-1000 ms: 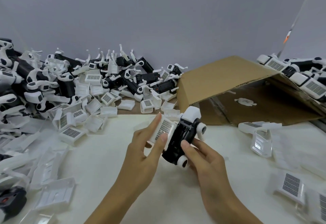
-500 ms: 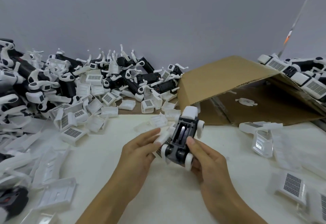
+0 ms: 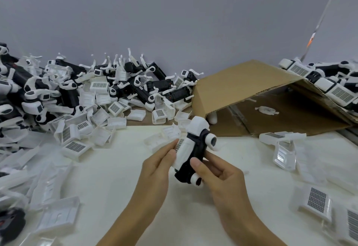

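A black and white toy vehicle (image 3: 193, 148) with white wheels is held upright above the white table (image 3: 108, 183), its white cover with a grid panel facing left. My right hand (image 3: 217, 174) grips its black lower body, thumb on the front. My left hand (image 3: 160, 160) presses and pinches the white cover at the toy's left side with thumb and fingertips.
A big heap of black and white toy parts (image 3: 81, 94) and white grid covers fills the back left. A tipped cardboard box (image 3: 242, 86) lies at back right with finished toys (image 3: 329, 83) on it. Clear plastic trays (image 3: 56, 216) and loose covers (image 3: 315, 201) lie on both sides.
The toy has been turned from showing its black underside to showing its white cover, which now sits on the body. My left hand has closed in on that cover.
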A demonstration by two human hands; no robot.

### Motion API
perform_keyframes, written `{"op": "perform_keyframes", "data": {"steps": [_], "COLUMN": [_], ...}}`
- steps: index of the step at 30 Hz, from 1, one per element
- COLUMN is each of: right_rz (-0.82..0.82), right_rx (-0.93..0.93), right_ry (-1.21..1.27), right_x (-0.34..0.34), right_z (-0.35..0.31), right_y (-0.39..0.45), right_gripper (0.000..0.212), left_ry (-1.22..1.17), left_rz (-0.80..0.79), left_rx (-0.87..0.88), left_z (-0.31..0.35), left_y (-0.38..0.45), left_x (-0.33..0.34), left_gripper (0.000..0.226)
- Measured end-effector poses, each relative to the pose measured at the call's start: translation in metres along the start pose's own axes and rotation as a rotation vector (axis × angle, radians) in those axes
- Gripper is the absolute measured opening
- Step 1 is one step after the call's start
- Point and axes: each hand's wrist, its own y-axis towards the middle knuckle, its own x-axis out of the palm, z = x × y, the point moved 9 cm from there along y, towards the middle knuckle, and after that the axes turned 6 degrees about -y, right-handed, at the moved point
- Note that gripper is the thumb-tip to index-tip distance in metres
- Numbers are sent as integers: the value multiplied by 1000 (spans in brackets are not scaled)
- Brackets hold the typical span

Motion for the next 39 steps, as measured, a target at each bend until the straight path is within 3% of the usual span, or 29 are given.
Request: {"op": "perform_keyframes", "data": {"steps": [2, 4, 15, 21, 24, 31, 36, 39], "right_rz": [-11, -27, -3, -64, -82, -16, -22, -38], "right_rx": [-28, -53, -116, -88, -80, -111, -183, -227], "right_ry": [-10, -18, -53, -107, -113, -20, -88, -168], "right_x": [1, 2, 2, 9, 11, 0, 0, 3], "right_z": [-4, -9, -18, -15, -14, -22, -31, -33], "right_y": [0, -1, -4, -5, -6, -5, -7, -9], "right_gripper": [31, 27, 33, 42, 24, 31, 18, 22], "left_ry": [119, 213, -8, 124, 134, 356, -13, 1], "left_rz": [-105, -69, 88, 0, -38, -81, -86, -117], "left_rx": [23, 46, 222, 154, 156, 474, 227, 154], "left_z": [3, 4, 15, 11, 15, 39, 27, 25], "left_y": [-4, -5, -10, -7, -5, -23, -13, -11], "left_x": [12, 9, -3, 5, 6, 22, 15, 19], "left_gripper": [29, 43, 53, 60, 57, 56, 43, 42]}}
